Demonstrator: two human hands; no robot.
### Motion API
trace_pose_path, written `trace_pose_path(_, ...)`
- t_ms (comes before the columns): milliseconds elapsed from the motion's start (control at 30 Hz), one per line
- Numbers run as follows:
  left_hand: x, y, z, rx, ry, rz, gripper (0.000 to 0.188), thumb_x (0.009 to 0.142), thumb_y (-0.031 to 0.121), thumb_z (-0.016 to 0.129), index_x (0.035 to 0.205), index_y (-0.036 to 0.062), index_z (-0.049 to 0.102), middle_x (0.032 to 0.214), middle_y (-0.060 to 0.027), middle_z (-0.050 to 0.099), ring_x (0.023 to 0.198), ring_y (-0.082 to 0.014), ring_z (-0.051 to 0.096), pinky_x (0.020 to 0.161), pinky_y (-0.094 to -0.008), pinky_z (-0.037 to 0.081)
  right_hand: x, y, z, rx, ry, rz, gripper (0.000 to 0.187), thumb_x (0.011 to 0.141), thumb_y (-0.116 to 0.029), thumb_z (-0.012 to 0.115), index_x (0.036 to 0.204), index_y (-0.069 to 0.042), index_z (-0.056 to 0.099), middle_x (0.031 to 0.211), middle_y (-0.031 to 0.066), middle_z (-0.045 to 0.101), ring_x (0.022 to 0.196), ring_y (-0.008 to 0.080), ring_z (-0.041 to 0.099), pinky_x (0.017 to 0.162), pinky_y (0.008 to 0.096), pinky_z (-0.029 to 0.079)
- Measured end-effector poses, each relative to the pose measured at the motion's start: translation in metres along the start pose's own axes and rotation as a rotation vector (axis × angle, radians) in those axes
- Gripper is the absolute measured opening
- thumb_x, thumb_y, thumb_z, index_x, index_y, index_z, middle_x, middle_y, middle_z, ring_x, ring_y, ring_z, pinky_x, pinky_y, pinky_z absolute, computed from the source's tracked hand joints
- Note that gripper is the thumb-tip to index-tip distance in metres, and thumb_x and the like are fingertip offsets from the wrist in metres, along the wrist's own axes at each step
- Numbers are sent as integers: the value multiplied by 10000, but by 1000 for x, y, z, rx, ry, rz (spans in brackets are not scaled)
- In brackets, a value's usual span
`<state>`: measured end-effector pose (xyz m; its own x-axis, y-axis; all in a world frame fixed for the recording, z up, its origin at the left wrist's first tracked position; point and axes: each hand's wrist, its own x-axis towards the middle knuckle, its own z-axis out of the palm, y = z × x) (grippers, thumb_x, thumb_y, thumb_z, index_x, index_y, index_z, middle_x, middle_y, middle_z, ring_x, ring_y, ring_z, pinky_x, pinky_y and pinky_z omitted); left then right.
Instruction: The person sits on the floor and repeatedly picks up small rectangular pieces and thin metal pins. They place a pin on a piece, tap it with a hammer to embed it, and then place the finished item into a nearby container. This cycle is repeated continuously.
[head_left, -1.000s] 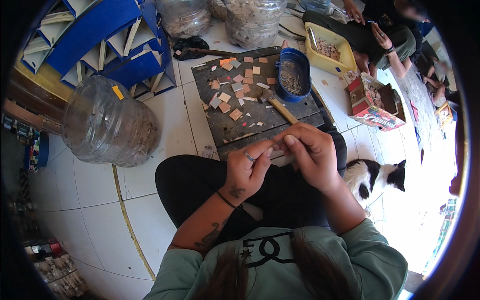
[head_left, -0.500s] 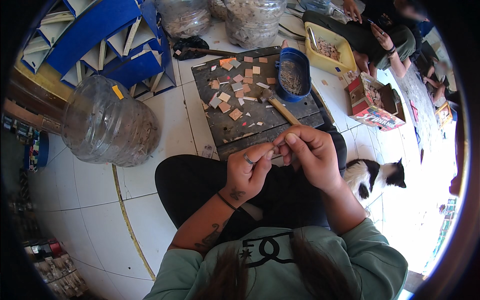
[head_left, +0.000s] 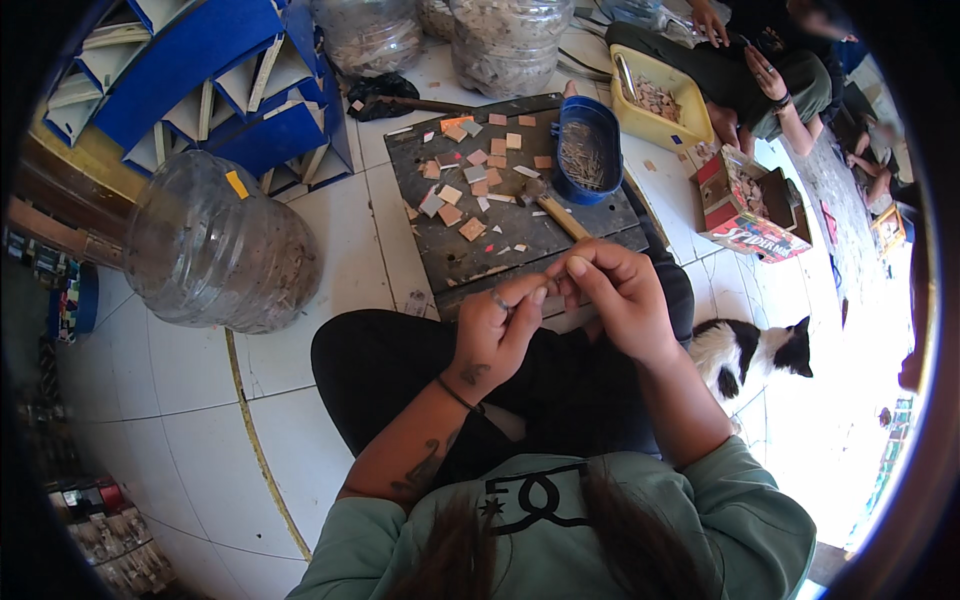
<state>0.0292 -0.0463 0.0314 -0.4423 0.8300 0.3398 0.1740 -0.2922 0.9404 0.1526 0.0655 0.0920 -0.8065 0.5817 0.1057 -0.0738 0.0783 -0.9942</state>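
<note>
My left hand [head_left: 497, 330] and my right hand [head_left: 620, 300] meet fingertip to fingertip above my lap, at the near edge of a dark wooden board [head_left: 420, 220]. Both are closed in a pinch, thumbs against index fingers. Whatever lies between the fingertips is too small to make out. Beyond my right hand a hammer [head_left: 562, 216] rests on the board, its wooden handle pointing toward me. Small square tile-like pieces [head_left: 472, 229] in tan, pink and grey are scattered over the board. A blue tub [head_left: 572, 194] holding many thin nail-like pieces stands at its right.
A large clear plastic jar [head_left: 220, 250] stands to my left, below blue shelving [head_left: 190, 70]. A yellow basin [head_left: 690, 100] and a red box [head_left: 755, 235] hold more small pieces. Right of my knee sits a black-and-white cat [head_left: 745, 350]. Another person [head_left: 790, 90] sits at the far right.
My right hand has dropped back slightly and lower, its fingers still against the left hand's. The left hand has barely shifted. The board and its pieces look the same.
</note>
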Motion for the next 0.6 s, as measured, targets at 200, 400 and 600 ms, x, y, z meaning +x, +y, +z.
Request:
trace_pose_path(200,10,-12,-3,157,-53,-181,179,952,58,534,1104,11,613,724,-79,596,609,-171,585,597,-286,464,13,33,-16,-12,65,39,149,961,-98,601,1023,29,648,915,51,676,829,94,629,731,244,512)
trace_pose_path(400,17,-28,-10,206,-53,13,243,897,-66,494,1108,-7,599,920,-69,591,766,-130,574,691,-249,462,20,56,-32,39,209,78,119,939,-82,623,990,24,631,920,65,700,834,116,662,727,257,540)
trace_pose_path(600,25,-32,-5,381,-64,37,197,802,-67,616,969,33,648,958,-91,619,876,-206,633,784,-318,480,17,64,-28,-508,231,-36,101,856,-35,673,946,5,648,844,80,705,750,125,682,675,271,543)
